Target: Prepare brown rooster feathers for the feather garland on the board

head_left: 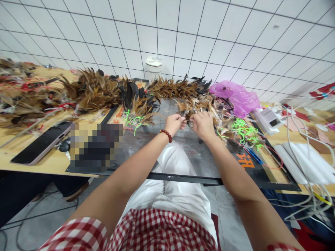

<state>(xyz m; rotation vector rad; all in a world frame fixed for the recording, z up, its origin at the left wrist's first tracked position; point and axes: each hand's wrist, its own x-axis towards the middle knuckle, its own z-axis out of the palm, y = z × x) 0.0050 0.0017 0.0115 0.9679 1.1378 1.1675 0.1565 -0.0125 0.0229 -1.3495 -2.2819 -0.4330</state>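
My left hand (175, 124), with a beaded bracelet (166, 135) on its wrist, is closed in a pinch above the dark glossy work panel (146, 153). My right hand (202, 124) pinches just to its right, close by the pile of loose brown and white feathers (201, 104). What is between the fingertips is too thin to make out; a fine strand seems to run near them. Behind both hands lies a row of brown feathers (172, 88). Left of them are black and brown feathers (134, 101) with green stringy pieces (133, 120).
A purple plastic bag (235, 97) and green strings (243, 130) lie on the right, with blue pens (253, 156), a white device (269, 120) and cables. On the left are a phone (43, 143), keys (64, 146) and feather bundles (96, 89). A lidded white cup (153, 67) stands behind.
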